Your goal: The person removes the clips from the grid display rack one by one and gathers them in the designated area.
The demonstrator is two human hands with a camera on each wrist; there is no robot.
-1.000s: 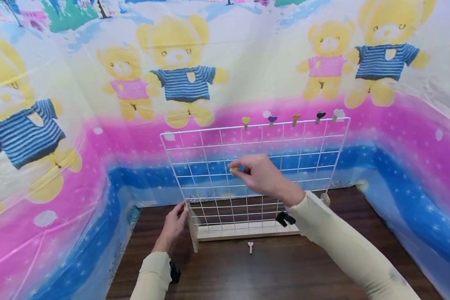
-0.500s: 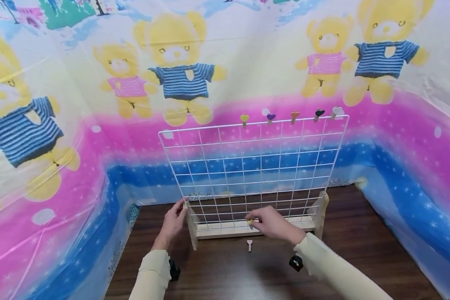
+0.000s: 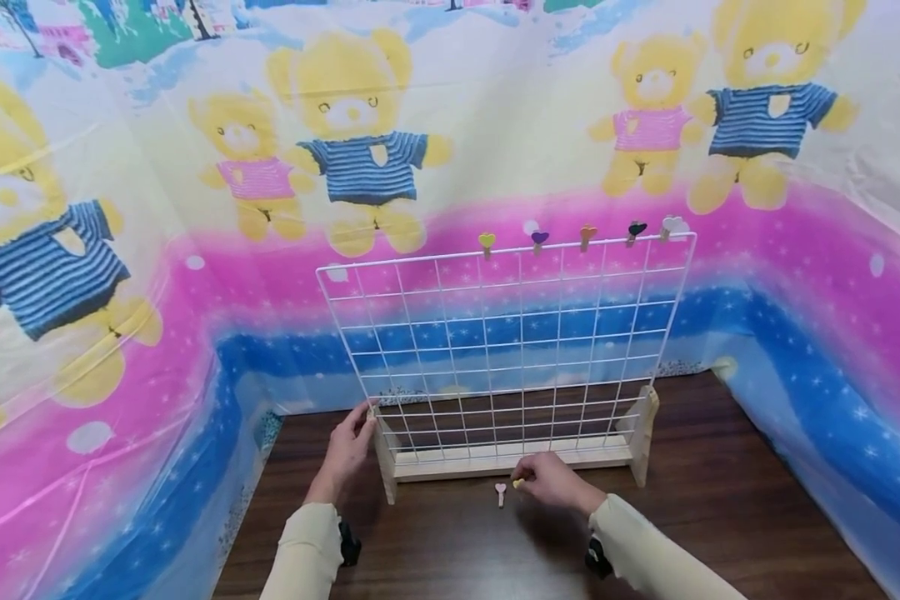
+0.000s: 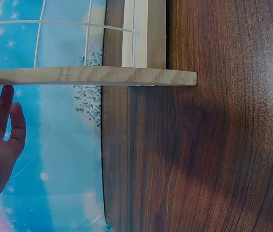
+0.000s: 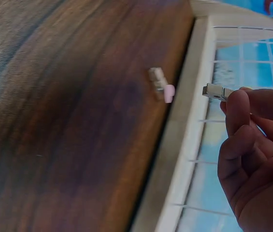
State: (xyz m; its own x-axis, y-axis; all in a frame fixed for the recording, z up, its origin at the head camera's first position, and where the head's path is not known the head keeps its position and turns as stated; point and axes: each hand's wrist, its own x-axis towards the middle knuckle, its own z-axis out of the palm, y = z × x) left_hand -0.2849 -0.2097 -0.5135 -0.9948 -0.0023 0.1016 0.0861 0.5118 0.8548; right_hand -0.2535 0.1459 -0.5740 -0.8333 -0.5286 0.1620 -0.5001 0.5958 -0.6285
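Observation:
My right hand (image 3: 551,480) pinches a small wooden clothespin with a yellow heart (image 3: 518,483), low over the table in front of the rack. In the right wrist view its bare wooden end (image 5: 216,91) sticks out past the fingertips. A clothespin with a pink heart (image 3: 501,493) lies on the table just left of that hand. My left hand (image 3: 347,442) touches the left wooden upright (image 3: 385,458) of a white wire grid rack (image 3: 521,342). In the left wrist view its fingers (image 4: 3,113) are fairly straight, with tips against the wood.
Heart clothespins sit along the grid's top wire: yellow (image 3: 487,242), purple (image 3: 540,238), orange (image 3: 588,234), dark green (image 3: 636,231) and white (image 3: 671,226). A brown table (image 3: 450,550) carries the rack. Behind it hangs a bear-print cloth (image 3: 495,167).
My right hand has come down from before the middle of the grid to just above the table, still pinching the yellow heart clothespin. The left hand stays at the upright.

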